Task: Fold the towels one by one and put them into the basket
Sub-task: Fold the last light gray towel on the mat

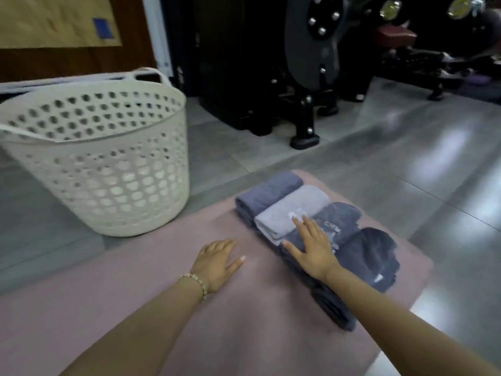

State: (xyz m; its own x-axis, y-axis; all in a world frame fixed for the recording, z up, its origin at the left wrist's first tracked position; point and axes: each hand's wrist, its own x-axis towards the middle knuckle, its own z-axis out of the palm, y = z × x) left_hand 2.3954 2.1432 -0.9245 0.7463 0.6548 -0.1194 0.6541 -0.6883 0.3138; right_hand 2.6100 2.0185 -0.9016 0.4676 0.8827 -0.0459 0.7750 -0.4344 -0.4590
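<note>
The towels point(290, 210) are found on the pink mat point(230, 335); none is seen in the basket point(108, 172). The right hand point(314, 248) is laid flat on them, the left hand point(217, 261) on the mat, fingers point(300, 226) straight, nothing gripped.

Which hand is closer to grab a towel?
Probably the right hand: it lies flat on the towel pile, fingertips touching the light grey towel. The left hand rests on the pink mat, off the pile.
</note>
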